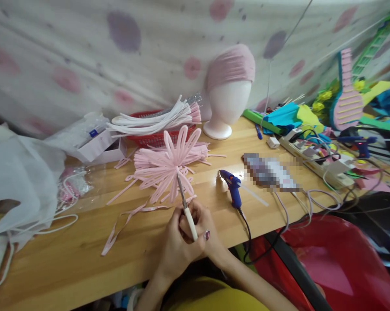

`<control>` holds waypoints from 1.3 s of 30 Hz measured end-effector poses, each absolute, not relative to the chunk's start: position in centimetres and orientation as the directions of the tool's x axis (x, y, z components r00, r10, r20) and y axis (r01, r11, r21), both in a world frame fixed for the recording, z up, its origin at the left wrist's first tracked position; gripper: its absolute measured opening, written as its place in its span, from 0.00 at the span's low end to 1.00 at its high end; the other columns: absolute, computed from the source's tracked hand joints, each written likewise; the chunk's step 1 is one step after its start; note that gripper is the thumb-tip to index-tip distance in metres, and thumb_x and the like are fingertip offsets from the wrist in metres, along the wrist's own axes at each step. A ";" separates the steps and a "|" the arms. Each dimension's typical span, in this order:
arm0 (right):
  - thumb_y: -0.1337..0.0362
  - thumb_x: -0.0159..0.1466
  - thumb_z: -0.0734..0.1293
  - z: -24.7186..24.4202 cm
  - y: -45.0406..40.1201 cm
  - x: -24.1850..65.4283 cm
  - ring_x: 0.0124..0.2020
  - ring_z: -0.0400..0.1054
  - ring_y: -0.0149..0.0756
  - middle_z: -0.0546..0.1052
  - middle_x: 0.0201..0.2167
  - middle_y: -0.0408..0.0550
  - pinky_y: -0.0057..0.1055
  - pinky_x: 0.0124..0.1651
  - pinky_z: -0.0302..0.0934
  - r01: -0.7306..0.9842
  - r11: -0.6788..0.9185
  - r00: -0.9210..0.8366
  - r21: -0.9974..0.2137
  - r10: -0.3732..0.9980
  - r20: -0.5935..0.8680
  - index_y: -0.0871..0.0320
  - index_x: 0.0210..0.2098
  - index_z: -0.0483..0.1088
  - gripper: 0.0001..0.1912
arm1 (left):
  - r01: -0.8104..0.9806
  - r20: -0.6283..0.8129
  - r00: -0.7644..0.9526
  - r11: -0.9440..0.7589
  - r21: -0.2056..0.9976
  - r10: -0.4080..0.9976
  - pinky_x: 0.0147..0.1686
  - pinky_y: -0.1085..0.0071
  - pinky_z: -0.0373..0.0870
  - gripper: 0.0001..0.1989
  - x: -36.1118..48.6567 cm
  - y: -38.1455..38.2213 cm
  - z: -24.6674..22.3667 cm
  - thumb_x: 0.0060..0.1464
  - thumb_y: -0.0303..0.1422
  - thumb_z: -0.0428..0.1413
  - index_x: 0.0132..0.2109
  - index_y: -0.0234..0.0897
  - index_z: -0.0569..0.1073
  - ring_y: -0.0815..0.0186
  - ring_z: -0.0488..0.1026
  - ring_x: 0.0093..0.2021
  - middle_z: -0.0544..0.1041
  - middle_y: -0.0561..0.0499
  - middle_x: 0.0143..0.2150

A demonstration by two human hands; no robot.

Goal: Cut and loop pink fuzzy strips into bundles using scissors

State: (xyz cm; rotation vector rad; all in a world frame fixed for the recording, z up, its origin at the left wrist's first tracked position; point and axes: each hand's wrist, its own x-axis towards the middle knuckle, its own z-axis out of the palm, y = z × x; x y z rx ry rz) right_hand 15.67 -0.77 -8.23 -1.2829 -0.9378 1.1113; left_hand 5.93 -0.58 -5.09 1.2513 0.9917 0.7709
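Observation:
Both my hands are clasped together near the table's front edge. My left hand (pixel 175 244) is closed, its thumb with a dark glittery nail laid across the lower end of white-handled pliers (pixel 190 222). Curled against the same handle is my right hand (pixel 203 216); its fingers are partly hidden. The narrow metal jaws point away from me and meet the middle of a pink pipe-cleaner flower (pixel 169 153) with looped petals. Behind the flower lies a bundle of pink pipe cleaners (pixel 195 152). A thin pink ribbon (pixel 123 226) trails on the wood to the left.
A blue glue gun (pixel 232 185) lies right of my hands, its cord hanging over the edge. Farther back are a red basket (pixel 149 139) of white pipe cleaners and a foam head (pixel 229 101). A phone (pixel 269 172), power strip (pixel 321 166) and cables crowd the right; plastic bags (pixel 23 172) lie left.

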 end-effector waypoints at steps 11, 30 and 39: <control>0.67 0.49 0.65 -7.6 -1.0 16.0 0.20 0.49 0.26 0.60 0.19 0.32 0.25 0.23 0.47 -0.064 -0.004 0.218 -0.998 0.976 -0.018 0.53 0.25 0.59 0.08 | 0.157 -0.047 0.317 -0.004 0.988 0.947 0.39 0.65 0.75 0.19 6.4 -0.7 -6.2 0.48 0.34 0.60 0.48 0.39 0.70 0.57 0.79 0.38 0.80 0.48 0.39; 0.64 0.58 0.69 -7.6 -1.3 17.2 0.20 0.51 0.28 0.57 0.18 0.33 0.27 0.24 0.43 0.291 -0.041 0.163 -0.956 0.987 0.007 0.51 0.23 0.54 0.17 | -0.309 -0.093 0.044 0.101 0.946 0.995 0.52 0.60 0.77 0.30 3.0 2.8 -4.0 0.39 0.44 0.75 0.49 0.42 0.78 0.52 0.80 0.51 0.84 0.47 0.43; 0.60 0.60 0.71 -6.4 -2.1 17.3 0.22 0.56 0.31 0.63 0.22 0.34 0.27 0.25 0.48 0.430 -0.074 -0.003 -0.900 0.997 -0.083 0.52 0.30 0.56 0.16 | -0.381 -0.159 -0.257 0.051 0.923 0.953 0.53 0.64 0.76 0.15 5.0 5.0 -5.2 0.53 0.42 0.67 0.42 0.35 0.82 0.56 0.81 0.53 0.86 0.44 0.45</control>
